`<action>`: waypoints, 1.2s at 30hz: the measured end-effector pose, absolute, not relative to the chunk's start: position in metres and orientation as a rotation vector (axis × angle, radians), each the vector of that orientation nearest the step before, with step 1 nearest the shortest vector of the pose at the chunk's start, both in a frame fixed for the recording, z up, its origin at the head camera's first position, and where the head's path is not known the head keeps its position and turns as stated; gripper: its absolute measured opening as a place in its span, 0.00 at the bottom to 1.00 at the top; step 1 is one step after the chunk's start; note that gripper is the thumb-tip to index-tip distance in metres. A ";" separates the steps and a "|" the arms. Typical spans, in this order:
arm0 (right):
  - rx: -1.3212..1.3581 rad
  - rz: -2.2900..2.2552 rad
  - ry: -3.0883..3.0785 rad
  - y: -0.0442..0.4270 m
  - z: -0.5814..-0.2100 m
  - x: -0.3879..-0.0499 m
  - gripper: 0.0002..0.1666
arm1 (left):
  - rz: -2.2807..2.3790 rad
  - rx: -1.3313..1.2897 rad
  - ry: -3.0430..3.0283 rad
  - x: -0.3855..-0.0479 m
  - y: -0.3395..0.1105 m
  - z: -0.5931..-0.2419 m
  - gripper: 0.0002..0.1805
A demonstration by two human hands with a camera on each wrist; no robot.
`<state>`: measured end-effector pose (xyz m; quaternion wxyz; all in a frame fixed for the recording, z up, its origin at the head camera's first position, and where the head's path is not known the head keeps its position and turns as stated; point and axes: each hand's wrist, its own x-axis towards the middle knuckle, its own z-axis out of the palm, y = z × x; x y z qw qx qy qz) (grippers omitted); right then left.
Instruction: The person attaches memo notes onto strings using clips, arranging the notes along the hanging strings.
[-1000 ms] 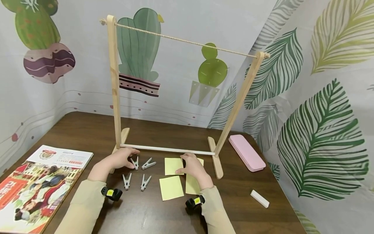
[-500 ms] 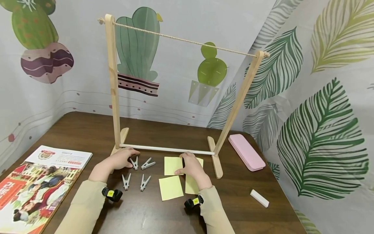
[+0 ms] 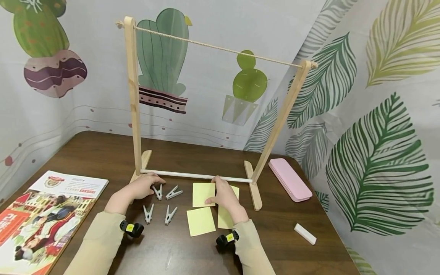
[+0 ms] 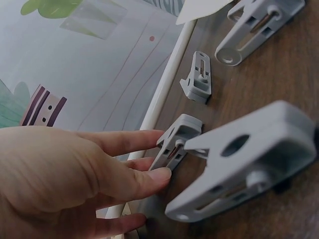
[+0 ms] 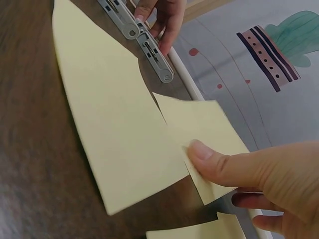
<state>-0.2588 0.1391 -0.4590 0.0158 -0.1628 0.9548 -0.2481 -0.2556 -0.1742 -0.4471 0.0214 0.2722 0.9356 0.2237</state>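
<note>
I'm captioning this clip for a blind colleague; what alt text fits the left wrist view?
A left hand pinches a light-gray clothespin over a brown wood-grain tabletop. Three more clothespins lie nearby, one looming large in the foreground. Beyond them are a white rod and a backdrop printed with potted cactuses.

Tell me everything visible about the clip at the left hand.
The clip is grey and slotted, plastic by its look, its two arms forming a V that opens toward the white bar. It lies on the brown table. The left hand pinches its spread ends between thumb and finger.
</note>
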 end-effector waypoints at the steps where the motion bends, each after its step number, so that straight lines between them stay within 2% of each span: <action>1: -0.505 -0.793 2.969 0.139 -0.459 -0.259 0.40 | 0.696 0.844 2.903 -0.256 -0.174 -0.448 0.23; 13: -0.458 -1.273 2.785 0.147 -0.458 -0.263 0.31 | 0.702 0.845 2.916 -0.256 -0.175 -0.450 0.20; 21: -0.354 -1.533 2.588 0.153 -0.454 -0.265 0.36 | 0.709 0.827 2.907 -0.257 -0.175 -0.449 0.16; 24: -0.367 -1.622 2.512 0.153 -0.454 -0.265 0.34 | 0.704 0.816 2.905 -0.257 -0.176 -0.449 0.15; 27: -0.385 -1.705 2.420 0.153 -0.455 -0.265 0.25 | 0.717 0.817 2.893 -0.256 -0.177 -0.447 0.15; 31: -0.390 -1.739 2.377 0.154 -0.455 -0.264 0.19 | 0.742 0.810 2.859 -0.254 -0.179 -0.444 0.15; 36: -0.367 -1.722 2.381 0.154 -0.457 -0.264 0.17 | 0.814 0.766 2.790 -0.255 -0.184 -0.443 0.15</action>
